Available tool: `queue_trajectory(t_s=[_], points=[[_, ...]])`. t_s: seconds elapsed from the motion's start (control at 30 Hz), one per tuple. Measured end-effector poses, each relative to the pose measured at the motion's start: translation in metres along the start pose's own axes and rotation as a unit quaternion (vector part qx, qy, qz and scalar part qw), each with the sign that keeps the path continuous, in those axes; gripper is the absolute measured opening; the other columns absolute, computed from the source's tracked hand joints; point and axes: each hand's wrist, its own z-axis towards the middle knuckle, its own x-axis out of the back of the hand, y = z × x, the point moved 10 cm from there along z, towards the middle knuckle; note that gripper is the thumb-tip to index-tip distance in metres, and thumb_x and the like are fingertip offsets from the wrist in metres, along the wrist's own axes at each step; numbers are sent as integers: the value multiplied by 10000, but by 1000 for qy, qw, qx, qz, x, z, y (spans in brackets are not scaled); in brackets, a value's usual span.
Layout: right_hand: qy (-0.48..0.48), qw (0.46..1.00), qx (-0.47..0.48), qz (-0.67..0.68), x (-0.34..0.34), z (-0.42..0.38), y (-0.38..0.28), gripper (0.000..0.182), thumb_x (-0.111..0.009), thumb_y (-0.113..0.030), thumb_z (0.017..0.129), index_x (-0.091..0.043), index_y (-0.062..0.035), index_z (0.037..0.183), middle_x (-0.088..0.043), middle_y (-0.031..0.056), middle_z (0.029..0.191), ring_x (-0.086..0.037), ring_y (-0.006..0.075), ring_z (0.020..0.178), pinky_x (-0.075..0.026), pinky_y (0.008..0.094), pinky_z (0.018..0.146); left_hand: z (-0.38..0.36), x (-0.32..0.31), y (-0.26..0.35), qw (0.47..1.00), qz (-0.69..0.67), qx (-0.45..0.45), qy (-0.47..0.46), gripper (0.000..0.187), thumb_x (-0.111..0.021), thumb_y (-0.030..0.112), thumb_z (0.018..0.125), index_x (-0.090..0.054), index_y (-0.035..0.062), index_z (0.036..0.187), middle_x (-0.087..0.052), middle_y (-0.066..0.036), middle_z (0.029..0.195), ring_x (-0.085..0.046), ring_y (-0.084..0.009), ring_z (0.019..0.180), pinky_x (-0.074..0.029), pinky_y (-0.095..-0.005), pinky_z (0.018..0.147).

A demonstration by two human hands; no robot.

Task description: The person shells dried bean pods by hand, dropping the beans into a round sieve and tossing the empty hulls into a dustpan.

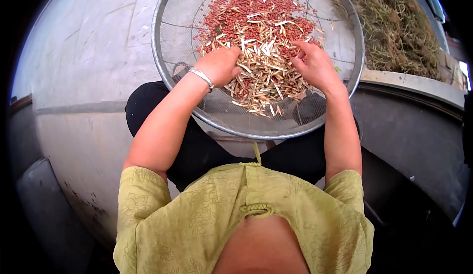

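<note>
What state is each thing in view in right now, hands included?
Left hand: at the husks, fingers curled; any grip hidden
Right hand: at the husks, thumb and forefinger parted
Husks: broken, piled loosely between the hands
Red beans: loose, spread mostly beyond the husks
Sieve: loaded, near edge above the legs
Bracelet: worn on left wrist
Plant stalks: tangled, heaped outside the sieve

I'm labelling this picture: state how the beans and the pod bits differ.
The beans are red; the pod bits mostly pale. The beans are small and rounded, the pod bits long and thin. The beans spread farther out, the pod bits heap nearer. Both lie in the sieve.
</note>
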Motion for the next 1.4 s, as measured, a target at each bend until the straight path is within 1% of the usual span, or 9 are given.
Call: queue_trajectory(t_s=[0.07,0.33,0.6,0.8,0.83,0.93,1.0,1.17,1.4], points=[[52,995,20,-78,4,-3,7,393,-629,-127,748,-571,-64,1131,-626,146,760,-616,266,716,-491,354,666,0,-7,1,999,16,28,-34,403,-632,204,794,-489,25,1125,-609,-195,922,-588,-357,888,-462,-425,789],[-116,988,75,74,-51,-11,-46,393,-652,-53,715,-572,-16,1098,-611,162,851,-602,269,730,-485,348,686,6,-22,18,999,-31,10,-24,378,-663,113,756,-488,34,1081,-601,-196,936,-585,-340,908,-461,-410,784],[-91,996,2,-9,-42,0,-31,550,-702,-110,677,-499,-11,1178,-596,180,942,-590,304,885,-476,381,775,7,-7,14,989,-135,9,63,247,-624,45,761,-536,37,992,-587,-105,710,-591,-249,666,-462,-351,617],[-1,990,121,73,-54,2,-66,305,-675,-65,692,-565,-14,972,-599,193,850,-596,344,815,-484,393,733,12,-15,14,989,-145,3,28,215,-594,26,791,-535,14,997,-594,-75,713,-588,-197,622,-470,-310,591],[1,978,-15,207,-40,4,-52,241,-671,-60,715,-591,-23,939,-620,154,808,-613,293,725,-494,349,672,14,-17,6,971,-236,29,25,193,-580,38,814,-532,8,998,-595,-54,715,-587,-164,625,-472,-288,585],[28,953,-26,300,-46,10,-35,239,-656,-24,745,-601,-31,977,-638,91,781,-617,152,655,-501,281,602,12,-23,5,898,-430,86,-19,144,-498,93,906,-519,6,1019,-579,-19,773,-575,-93,671,-475,-232,586],[3,922,-58,383,-47,9,-30,226,-638,-12,768,-594,-17,990,-638,76,787,-617,125,658,-508,257,593,12,-30,5,730,-676,104,-7,162,-448,129,943,-509,13,1039,-572,-48,840,-565,-100,703,-482,-229,615],[-24,865,-82,494,-46,8,-31,196,-588,0,829,-564,29,1021,-633,62,832,-625,97,693,-535,220,597,11,-29,13,690,-718,87,-24,450,-276,422,975,-515,46,1038,-561,-45,897,-516,-125,777,-428,-261,636],[-66,858,-81,503,-44,4,-49,185,-568,21,835,-579,22,1020,-629,68,862,-626,108,739,-537,224,627,15,-37,34,658,-746,57,-86,530,-244,488,959,-529,53,1063,-566,-41,941,-516,-134,806,-422,-279,660]])
